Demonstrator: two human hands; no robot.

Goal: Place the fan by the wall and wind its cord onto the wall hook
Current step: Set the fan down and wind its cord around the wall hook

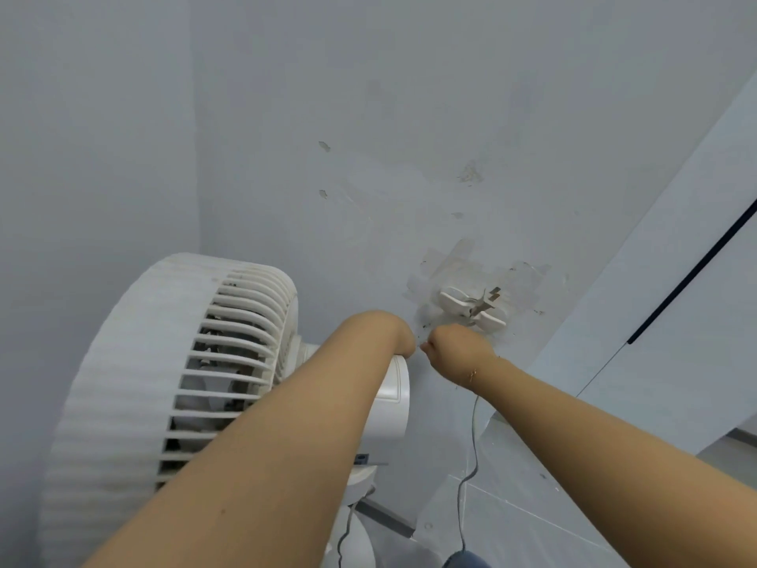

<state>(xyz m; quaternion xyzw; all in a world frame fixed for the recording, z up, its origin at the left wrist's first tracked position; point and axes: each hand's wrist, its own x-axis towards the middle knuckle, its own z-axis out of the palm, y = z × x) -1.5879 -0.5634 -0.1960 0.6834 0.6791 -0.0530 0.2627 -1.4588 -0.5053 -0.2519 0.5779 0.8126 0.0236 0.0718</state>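
Observation:
A white fan stands at the left, close to the wall, its grille facing left and its motor housing toward the wall. A white wall hook is taped to the wall just right of it. My right hand is curled in a fist directly below the hook, and the thin grey cord hangs from it down to the floor. My left hand is bent down over the motor housing, almost touching the right hand. Its fingers are hidden behind the wrist.
The pale wall has scuffs and tape marks around the hook. A light panel with a dark stripe leans in at the right. Grey floor tiles lie below. A wall corner runs behind the fan.

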